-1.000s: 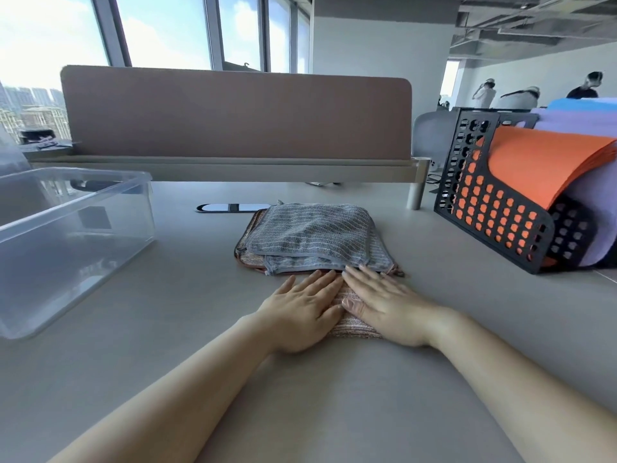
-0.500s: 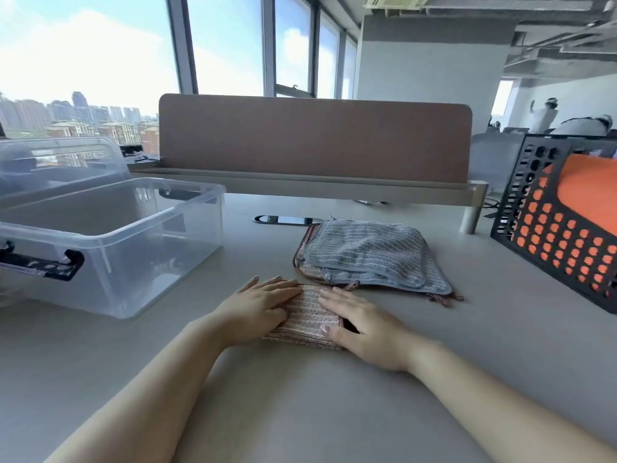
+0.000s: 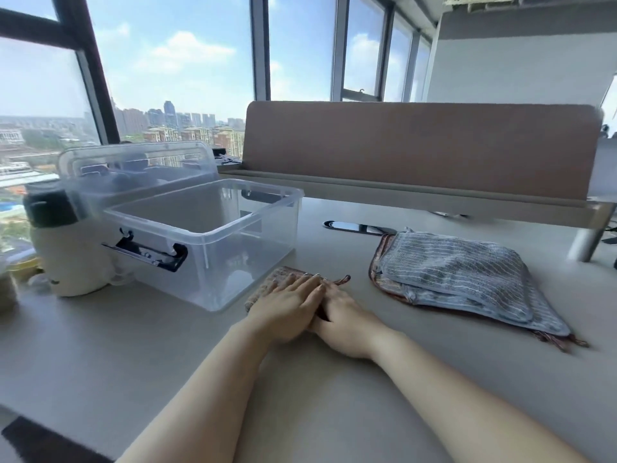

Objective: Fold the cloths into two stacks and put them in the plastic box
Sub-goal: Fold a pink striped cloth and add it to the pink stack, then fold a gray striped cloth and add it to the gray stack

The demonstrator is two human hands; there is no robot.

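1. Two bare forearms reach forward over the grey worktop (image 3: 100, 345) toward a small folded cloth (image 3: 267, 286), which lies flat on the worktop just in front of the plastic box.
2. The left hand (image 3: 287, 307) lies palm down on the folded cloth, fingers straight and together, pressing it flat rather than gripping it.
3. The right hand (image 3: 345, 324) rests touching the left one, at the folded cloth's right edge; its fingertips are tucked under the left hand, so I cannot tell whether they pinch the cloth.
4. The clear plastic box (image 3: 207, 242) stands just beyond and left of the folded cloth, open at the top, with a dark handle on its near left side.
5. Right of the folded cloth and well apart from it, a pile of grey striped cloths (image 3: 457, 279) lies on the worktop, reddish edges showing beneath.
6. Left of the box stands a cream bottle (image 3: 65, 248) with a dark cap.
7. Behind the box leans its clear lid (image 3: 140, 168).
8. Farthest back, beyond the folded cloth, a brown divider panel (image 3: 417, 145) stands upright.
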